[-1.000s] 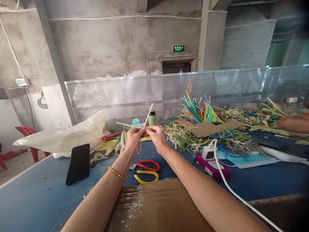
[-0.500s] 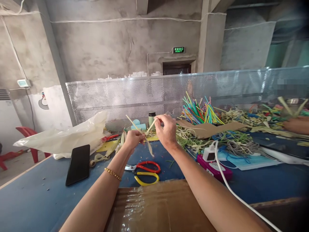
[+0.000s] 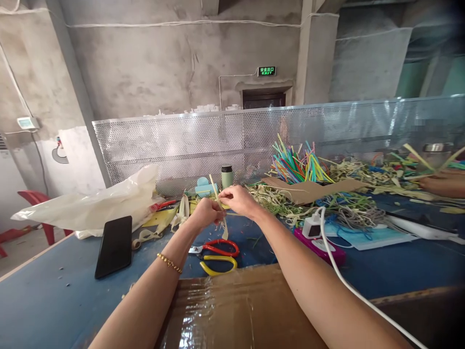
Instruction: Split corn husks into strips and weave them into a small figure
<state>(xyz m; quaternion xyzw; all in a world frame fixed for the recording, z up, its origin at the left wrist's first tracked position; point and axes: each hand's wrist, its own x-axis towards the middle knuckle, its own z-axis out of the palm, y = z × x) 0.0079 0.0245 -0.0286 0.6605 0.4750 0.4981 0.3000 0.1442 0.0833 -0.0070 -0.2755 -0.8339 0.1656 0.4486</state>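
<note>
My left hand [image 3: 208, 213], with a beaded gold bracelet on its wrist, is closed on a pale, husk-like plant strip [image 3: 213, 186]. One end stands up above the fingers, and a flat, pointed tail [image 3: 225, 230] hangs below them. Close beside it, my right hand [image 3: 240, 200] pinches at the same strip, thumb and forefinger together; exactly what lies between those fingertips is too small to make out. Scissors [image 3: 218, 257] with one red and one yellow handle lie on the blue tabletop [image 3: 54, 305] below my hands.
A taped cardboard box [image 3: 232, 310] is nearest me. A black phone [image 3: 114, 247] and plastic bag [image 3: 94, 198] are left. Rightward lie plant strips [image 3: 279, 201], coloured pipe cleaners [image 3: 300, 162], a purple power strip [image 3: 319, 247] and white cable [image 3: 339, 271]. Another person's hand [image 3: 443, 184] works at far right.
My right hand has come down and left, close against my left hand. The strip end it held out to the right has swung in, and the upright end stands steeper.
</note>
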